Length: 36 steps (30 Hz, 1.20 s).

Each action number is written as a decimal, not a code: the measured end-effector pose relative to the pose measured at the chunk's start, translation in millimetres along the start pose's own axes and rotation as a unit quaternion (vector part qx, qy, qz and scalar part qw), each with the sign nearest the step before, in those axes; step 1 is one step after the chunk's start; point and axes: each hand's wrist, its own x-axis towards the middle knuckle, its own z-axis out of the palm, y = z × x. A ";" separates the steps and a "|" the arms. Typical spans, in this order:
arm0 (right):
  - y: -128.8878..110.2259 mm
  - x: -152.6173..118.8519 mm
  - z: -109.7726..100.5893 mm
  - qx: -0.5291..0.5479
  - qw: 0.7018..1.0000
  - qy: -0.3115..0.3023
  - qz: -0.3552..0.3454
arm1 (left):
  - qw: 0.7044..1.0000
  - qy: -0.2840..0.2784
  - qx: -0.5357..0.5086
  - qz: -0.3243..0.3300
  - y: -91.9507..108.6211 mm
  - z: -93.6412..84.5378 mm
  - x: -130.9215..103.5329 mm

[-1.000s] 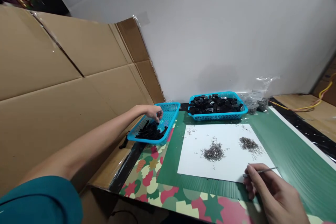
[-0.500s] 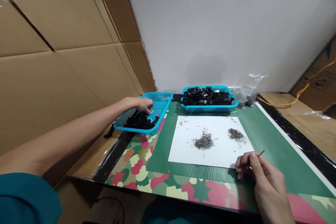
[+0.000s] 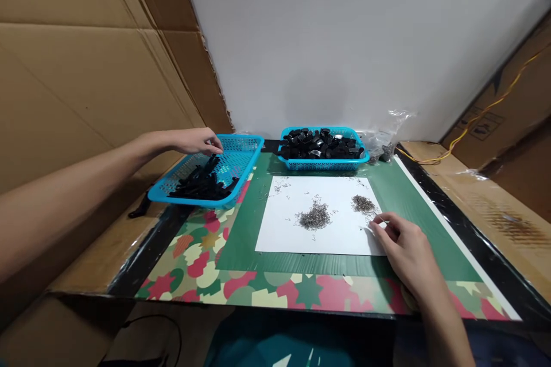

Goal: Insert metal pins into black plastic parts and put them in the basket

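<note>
At the left, my left hand (image 3: 198, 140) hangs over the blue plastic basket (image 3: 253, 163), its fingers loosely bent and slightly apart, nothing visible between them. Just below it, a heap of slim black pieces (image 3: 200, 183) fills the near part of that basket. My right hand (image 3: 402, 243) is at the right edge of a white sheet (image 3: 275, 235), thumb and forefinger pinched together; what they hold is too small to make out. Close to those fingertips lies a small pile of tiny metal parts (image 3: 363, 203). A larger pile of thin bent metal parts (image 3: 314, 217) sits mid-sheet.
A second blue basket (image 3: 322, 165), heaped with black plastic pieces (image 3: 321, 143), stands by the wall. Beside it is a clear plastic bag (image 3: 385, 146) with dark contents. One black piece (image 3: 140, 206) lies outside the left basket. Cardboard (image 3: 86, 69) rises at the left.
My right hand has moved forward and left onto the sheet's edge by the small pile; the thin dark stick at its fingers no longer shows. My left hand has lifted slightly and its fingers have loosened.
</note>
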 end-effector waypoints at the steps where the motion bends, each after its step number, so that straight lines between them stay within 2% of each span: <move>1: -1.0 2.0 1.0 -0.012 1.000 -0.001 0.006 | 1.000 0.026 0.008 0.004 2.6 -2.9 -4.0; 6: -5.2 6.6 3.6 -0.070 0.997 -0.004 0.040 | 0.979 0.205 0.016 0.012 28.8 -10.4 -21.6; 9: -6.1 7.2 4.0 -0.082 0.996 0.004 0.039 | 0.967 0.255 -0.001 0.026 56.6 -6.9 -28.1; 11: -5.1 7.9 4.1 -0.079 0.996 0.008 0.038 | 0.956 0.283 -0.025 0.074 81.7 -0.8 -31.4; 15: -0.1 10.8 3.6 -0.060 0.998 0.015 0.019 | 0.954 0.256 -0.041 0.148 142.4 20.7 -36.8; 18: 2.9 11.7 1.4 -0.031 1.000 0.005 -0.004 | 0.951 0.219 -0.099 0.194 188.9 46.5 -41.9; 21: 2.5 7.7 -3.4 0.022 1.000 -0.012 -0.016 | 0.913 0.184 -0.200 0.303 227.9 78.5 -48.4; 23: 0.6 1.4 -7.4 0.075 0.997 -0.020 -0.014 | 0.887 0.152 -0.255 0.353 247.3 100.4 -52.2; 27: -2.5 -14.9 -11.4 0.201 0.980 0.002 0.008 | 0.853 0.079 -0.355 0.375 270.4 139.8 -54.1; 30: -1.6 -21.7 -9.0 0.238 0.971 0.003 0.029 | 0.834 0.078 -0.405 0.366 278.0 162.9 -51.0; 33: -0.3 -21.1 -5.8 0.191 0.981 -0.011 0.041 | 0.828 0.096 -0.423 0.356 281.0 177.1 -49.6; 36: -3.1 -17.6 -4.7 0.112 0.992 -0.034 0.034 | 0.823 0.112 -0.424 0.362 281.3 181.7 -52.2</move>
